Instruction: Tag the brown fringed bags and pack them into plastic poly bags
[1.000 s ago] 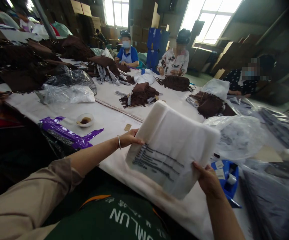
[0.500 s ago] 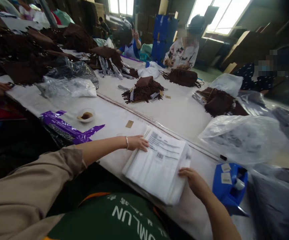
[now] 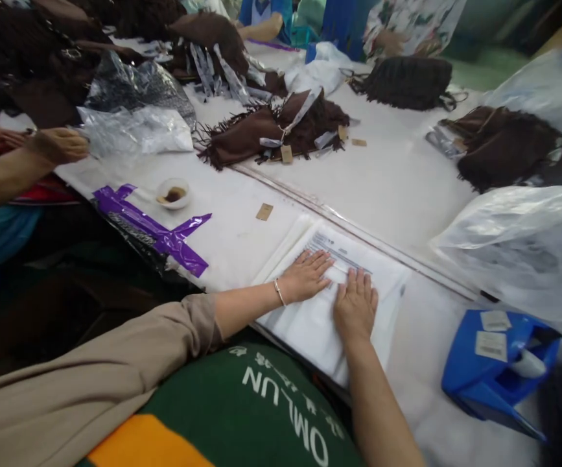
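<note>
A stack of white printed plastic bags (image 3: 310, 324) lies flat at the near edge of the table. My left hand (image 3: 306, 275) rests on its upper part, fingers stretched out and palm down. Beside it my right hand (image 3: 357, 305) presses flat on the same stack, fingers extended and pointing away from me. Both hands cover part of the print on the top bag. A small brown tag (image 3: 264, 211) lies on the table beyond the stack.
A blue tape dispenser (image 3: 497, 370) stands at the right, near a clear plastic bag (image 3: 518, 246). Brown fringed bags (image 3: 300, 123) lie across the table. At left are a small bowl (image 3: 174, 194), purple tape (image 3: 159, 233) and another person's hands (image 3: 61, 144).
My right hand has moved from the stack's right edge onto its top, next to my left hand. A brown fringed piece now lies further left on the table. The view has tilted down.
</note>
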Tool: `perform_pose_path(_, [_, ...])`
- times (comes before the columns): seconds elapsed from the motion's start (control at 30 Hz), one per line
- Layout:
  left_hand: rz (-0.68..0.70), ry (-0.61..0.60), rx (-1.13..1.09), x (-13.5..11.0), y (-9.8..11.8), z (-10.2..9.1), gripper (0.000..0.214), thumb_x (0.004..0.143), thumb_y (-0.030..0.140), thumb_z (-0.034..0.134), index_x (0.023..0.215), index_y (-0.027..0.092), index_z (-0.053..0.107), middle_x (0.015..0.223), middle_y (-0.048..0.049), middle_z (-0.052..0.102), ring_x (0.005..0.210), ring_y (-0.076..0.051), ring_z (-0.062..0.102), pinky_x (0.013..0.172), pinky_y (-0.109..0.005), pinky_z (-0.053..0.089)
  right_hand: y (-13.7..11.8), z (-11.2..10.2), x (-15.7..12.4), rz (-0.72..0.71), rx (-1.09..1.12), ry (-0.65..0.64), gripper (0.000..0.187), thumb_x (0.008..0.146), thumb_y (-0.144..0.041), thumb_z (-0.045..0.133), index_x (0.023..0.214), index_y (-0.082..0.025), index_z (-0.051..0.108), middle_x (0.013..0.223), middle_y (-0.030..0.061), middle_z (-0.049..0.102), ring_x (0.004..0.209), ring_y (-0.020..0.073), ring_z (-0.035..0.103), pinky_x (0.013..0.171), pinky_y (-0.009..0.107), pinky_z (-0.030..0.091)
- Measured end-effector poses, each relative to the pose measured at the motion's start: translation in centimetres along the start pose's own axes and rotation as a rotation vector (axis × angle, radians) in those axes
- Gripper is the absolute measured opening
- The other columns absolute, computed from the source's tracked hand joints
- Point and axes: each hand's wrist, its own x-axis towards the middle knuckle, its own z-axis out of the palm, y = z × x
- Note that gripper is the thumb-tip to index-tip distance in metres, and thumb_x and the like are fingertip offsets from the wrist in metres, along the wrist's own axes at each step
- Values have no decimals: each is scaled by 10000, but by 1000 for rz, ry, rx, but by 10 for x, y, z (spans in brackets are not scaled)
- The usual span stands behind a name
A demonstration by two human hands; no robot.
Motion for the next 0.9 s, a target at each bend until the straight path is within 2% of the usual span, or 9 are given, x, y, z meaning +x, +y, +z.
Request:
perform_pose_path(0.1, [-2, 15, 49, 2, -8, -1, 493, 974, 341, 321, 1419, 130, 319, 1501, -111, 277, 1420, -207, 140, 1168, -417, 50, 6, 2, 3, 4, -39, 18, 516, 964, -327, 228, 1448, -153, 273, 1507, 105, 281, 1412, 217, 158, 1139, 459, 108])
perform_pose_path(0.37, [-14, 0, 76, 7, -8, -2, 532, 911, 113, 313, 1439, 139, 262, 1514, -78, 256, 1425, -171, 113, 1180, -378, 98, 5, -2, 6, 15, -64, 4, 547, 958, -398, 306, 1456, -179, 246, 1516, 93, 261, 1411, 216, 148, 1141, 454, 122])
perform_pose_path(0.6, [-25, 14, 22, 10, -9, -1, 476, 980, 293, 284, 1432, 144, 279, 1506, -90, 271, 1424, -179, 120, 1180, -404, 109, 6, -3, 8, 4, -51, 1, 619, 931, -488, 362, 1448, -160, 266, 1509, 112, 272, 1409, 228, 156, 1143, 454, 123])
perform_pose_path(0.9, [-24, 8, 65, 9, -7, 0, 471, 973, 247, 283, 1432, 142, 286, 1510, -82, 265, 1425, -178, 115, 1180, -394, 103, 4, -4, 7, 4, -43, 2, 609, 928, -461, 376, 1448, -163, 266, 1507, 120, 275, 1407, 237, 162, 1138, 469, 132])
